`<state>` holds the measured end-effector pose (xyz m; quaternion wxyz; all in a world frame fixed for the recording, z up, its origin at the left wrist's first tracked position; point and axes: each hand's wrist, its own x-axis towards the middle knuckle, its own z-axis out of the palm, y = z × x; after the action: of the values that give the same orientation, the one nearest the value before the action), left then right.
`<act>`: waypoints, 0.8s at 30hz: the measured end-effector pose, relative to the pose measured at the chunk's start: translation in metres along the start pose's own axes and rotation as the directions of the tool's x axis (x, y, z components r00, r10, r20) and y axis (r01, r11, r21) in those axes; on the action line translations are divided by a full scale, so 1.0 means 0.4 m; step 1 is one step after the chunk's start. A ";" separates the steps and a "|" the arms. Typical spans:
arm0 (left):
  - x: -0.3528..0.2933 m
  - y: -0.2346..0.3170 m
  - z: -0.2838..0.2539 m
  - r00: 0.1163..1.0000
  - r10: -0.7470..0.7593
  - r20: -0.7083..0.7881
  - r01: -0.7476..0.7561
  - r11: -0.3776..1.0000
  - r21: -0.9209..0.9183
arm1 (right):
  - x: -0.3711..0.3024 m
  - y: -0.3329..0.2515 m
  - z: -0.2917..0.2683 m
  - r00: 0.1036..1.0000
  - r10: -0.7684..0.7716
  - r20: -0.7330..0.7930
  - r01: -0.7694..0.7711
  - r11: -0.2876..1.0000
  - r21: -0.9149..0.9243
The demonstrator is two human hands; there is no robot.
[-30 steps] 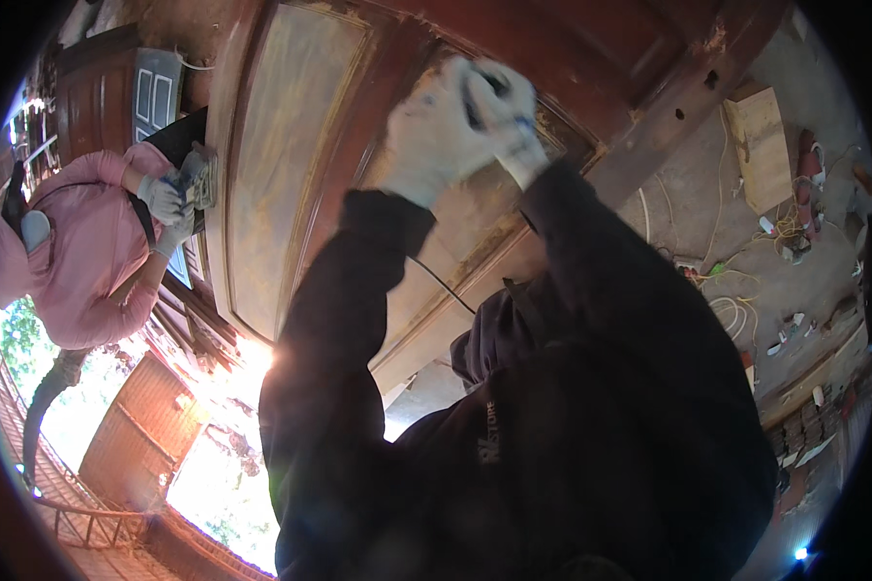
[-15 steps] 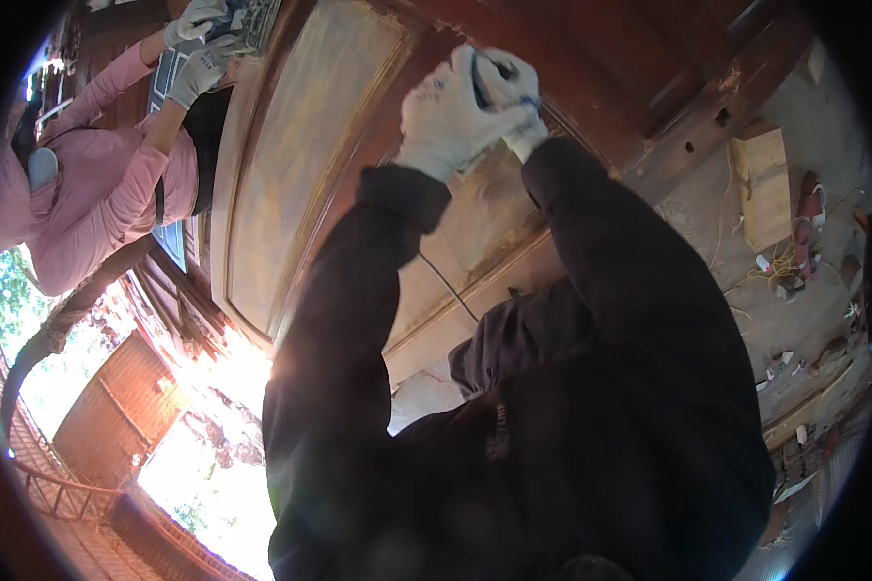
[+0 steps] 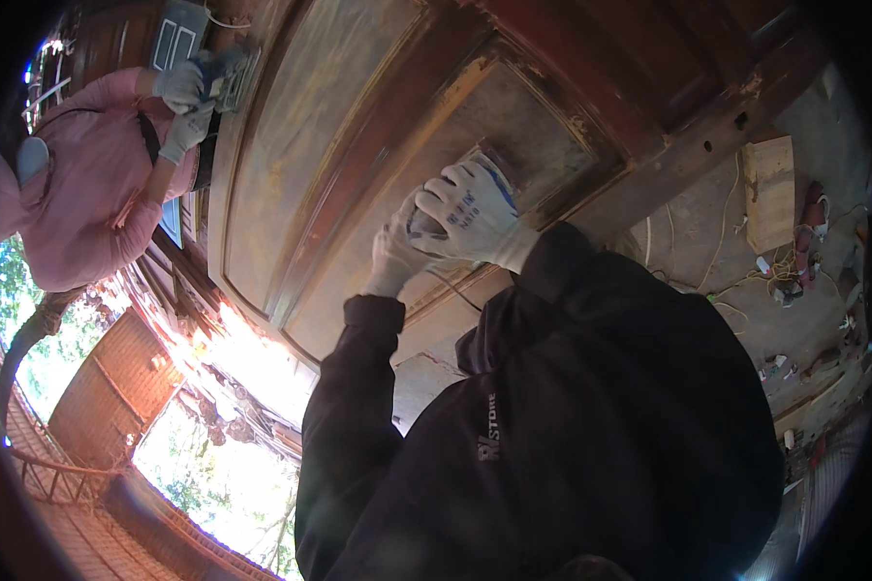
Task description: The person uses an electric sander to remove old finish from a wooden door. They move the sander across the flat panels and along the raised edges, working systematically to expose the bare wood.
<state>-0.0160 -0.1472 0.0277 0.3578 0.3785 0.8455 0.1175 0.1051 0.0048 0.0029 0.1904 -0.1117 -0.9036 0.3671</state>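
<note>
Both my hands wear white work gloves. My right hand [image 3: 477,215] wraps over the top of an electric sander [image 3: 495,167], a tool with blue on its body and a flat pad at its far end. The rear of the tool sits in my left hand [image 3: 397,250], close beside the right. Most of the sander's body is hidden under the gloves. Its pad lies against a recessed panel [image 3: 543,145] of a wooden door [image 3: 358,174], partly bare and partly dark red-brown. A dark cord [image 3: 452,288] runs from below my hands toward my body.
At the left, a co-worker in a pink top [image 3: 92,184] holds another power tool [image 3: 225,82] at the door's edge with gloved hands. To the right lie a wooden block [image 3: 768,194], yellow cords [image 3: 761,281] and a red tool [image 3: 810,228] on the dusty floor.
My hands and the sander have come nearer to me, from the far dark red part onto the panel area. The co-worker's hands have shifted slightly nearer too.
</note>
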 end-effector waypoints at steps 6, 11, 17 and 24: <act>0.159 0.093 -0.077 0.998 0.062 0.025 -0.063 0.997 0.052 | 0.106 0.125 -0.052 0.994 0.091 -0.055 -0.092 0.996 -0.009; 0.151 0.045 -0.105 0.997 -0.057 0.058 0.055 0.998 0.030 | 0.146 0.114 0.019 0.991 0.038 -0.129 -0.026 0.996 0.089; 0.112 0.042 -0.096 0.997 -0.070 0.031 0.071 0.997 -0.032 | 0.120 0.101 0.070 0.983 0.001 -0.186 0.023 0.991 0.129; 0.133 -0.003 -0.109 0.992 -0.123 -0.025 0.122 0.992 -0.038 | 0.173 0.120 0.057 0.979 -0.037 -0.200 0.064 0.989 0.130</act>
<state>-0.0712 -0.1064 0.0311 0.3596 0.3174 0.8698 0.1160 0.0360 0.0481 -0.0277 0.2954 -0.1111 -0.8558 0.4099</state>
